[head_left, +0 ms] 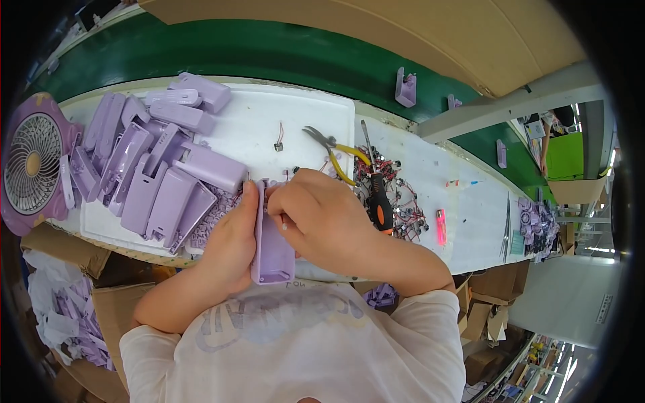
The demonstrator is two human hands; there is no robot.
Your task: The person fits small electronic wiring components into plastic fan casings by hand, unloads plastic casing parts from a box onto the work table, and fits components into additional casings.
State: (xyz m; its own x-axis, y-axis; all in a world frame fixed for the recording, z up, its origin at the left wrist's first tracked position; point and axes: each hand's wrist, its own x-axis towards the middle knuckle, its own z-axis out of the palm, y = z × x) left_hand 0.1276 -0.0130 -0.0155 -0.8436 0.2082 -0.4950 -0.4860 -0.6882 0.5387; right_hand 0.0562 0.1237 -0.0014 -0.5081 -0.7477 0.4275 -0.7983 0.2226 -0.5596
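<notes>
A light purple plastic housing [274, 258], long and hollow, is held upright at the table's near edge, its open side facing up. My left hand [232, 238] is wrapped round its left side, thumb along the rim. My right hand [316, 208] reaches over its far end with the fingers pinched together inside. Whatever those fingertips hold is hidden behind them. Just beyond my hands lie pliers [329, 141] with yellow handles and a black-and-orange screwdriver [380, 201]. A small part with wires [279, 144] rests on the white tray [259, 111].
Many purple housings [168, 201] are heaped at the left, beside a purple fan [33, 161]. Small wired parts [403, 208] are piled right of my hands, near a pink lighter [441, 227]. Behind the table runs a green conveyor belt [282, 54] carrying a purple housing [406, 87].
</notes>
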